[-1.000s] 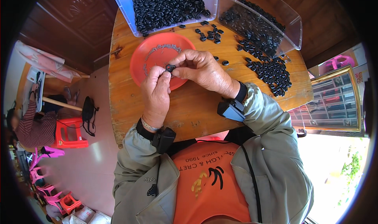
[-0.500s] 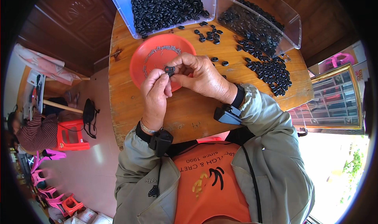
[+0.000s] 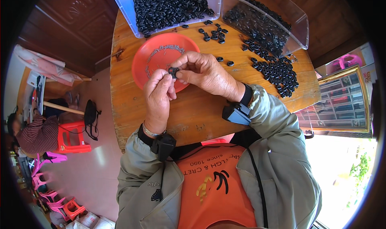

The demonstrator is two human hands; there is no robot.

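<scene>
A small black plastic cord lock (image 3: 173, 71), oval with two holes, is pinched between both hands above the near side of the orange bowl (image 3: 138, 74). My left hand (image 3: 157, 93) grips its lower left with thumb and fingertips. The thumb and forefinger of my right hand (image 3: 205, 74) close on it from the right. Small grey metal springs (image 3: 167, 48) lie in an arc inside the bowl. Whether a spring sits in the held piece is too small to tell.
A whitish bin (image 3: 173, 12) heaped with black pieces stands at the far side of the wooden table (image 3: 193, 126). Right of it is a clear bin (image 3: 297, 36) with more. Loose black pieces (image 3: 277, 74) spread across the right. Stools (image 3: 74, 138) and a seated person are at left.
My right hand has shifted slightly right, with its thumb now higher against the cord lock. My left hand stays nearly still. A loose black piece by my right wrist is now hidden.
</scene>
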